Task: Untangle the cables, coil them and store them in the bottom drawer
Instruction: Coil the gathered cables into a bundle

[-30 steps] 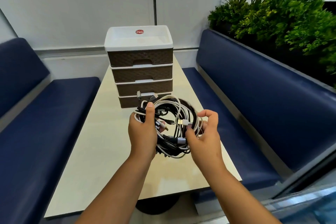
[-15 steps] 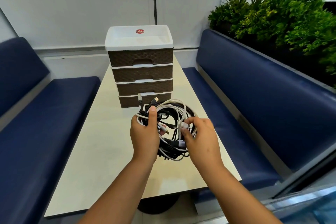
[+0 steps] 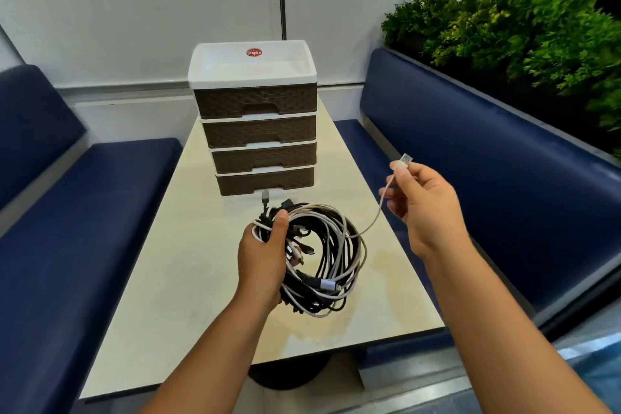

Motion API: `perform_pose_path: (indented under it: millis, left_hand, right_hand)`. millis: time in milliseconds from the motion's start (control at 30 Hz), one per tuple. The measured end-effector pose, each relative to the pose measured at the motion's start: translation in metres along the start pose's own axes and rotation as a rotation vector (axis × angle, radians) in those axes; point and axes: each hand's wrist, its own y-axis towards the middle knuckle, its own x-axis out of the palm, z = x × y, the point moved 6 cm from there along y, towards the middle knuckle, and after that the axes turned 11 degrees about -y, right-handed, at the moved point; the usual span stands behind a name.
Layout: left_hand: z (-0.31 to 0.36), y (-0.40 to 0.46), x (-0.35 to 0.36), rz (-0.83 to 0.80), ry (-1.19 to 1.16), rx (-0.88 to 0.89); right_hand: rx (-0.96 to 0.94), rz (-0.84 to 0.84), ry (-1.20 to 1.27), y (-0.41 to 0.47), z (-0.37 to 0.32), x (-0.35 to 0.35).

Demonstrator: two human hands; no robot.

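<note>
Cables (image 3: 322, 255): tangled black and white loops.

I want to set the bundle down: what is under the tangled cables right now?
Below the tangled cables, gripped in the left hand, shows bare table. Whether they touch it, and the patch directly beneath, cannot be seen.

Looks like a cafe or office booth: padded navy bench seats (image 3: 111, 198) either side of a long cream laminate bench (image 3: 188, 265), leafy green planter hedge (image 3: 537, 20) behind, plain white wall panels (image 3: 141, 3).
</note>
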Motion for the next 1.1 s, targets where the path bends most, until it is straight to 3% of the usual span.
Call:
perform_pose_path:
  millis: [267,367,467,667,933,1033,1100]
  left_hand:
    - [0.009,-0.010,0.016,-0.277,0.078,-0.051]
    - [0.018,-0.013,0.020,-0.345,0.108,-0.049]
    - [0.028,-0.015,0.020,-0.362,0.148,-0.038]
    - [0.038,-0.016,0.023,-0.369,0.164,-0.059]
    - [0.035,-0.019,0.026,-0.382,0.141,-0.136]
    - [0.034,-0.017,0.026,-0.361,0.161,-0.118]
    - [0.033,-0.017,0.026,-0.333,0.171,-0.106]
  right_hand:
    - [0.253,-0.225,0.017,0.024,0.032,0.012]
    - [0.334,-0.394,-0.050,0.011,0.046,0.018]
    - [0.309,-0.592,-0.228,-0.014,0.048,0.024]
    - [0.257,-0.760,-0.466,-0.043,0.039,0.027]
    - [0.273,-0.982,-0.042,-0.054,0.055,0.034]
    - [0.195,-1.033,-0.016,-0.057,0.058,0.038]
    - [0.185,-0.963,-0.076,-0.057,0.061,0.041]
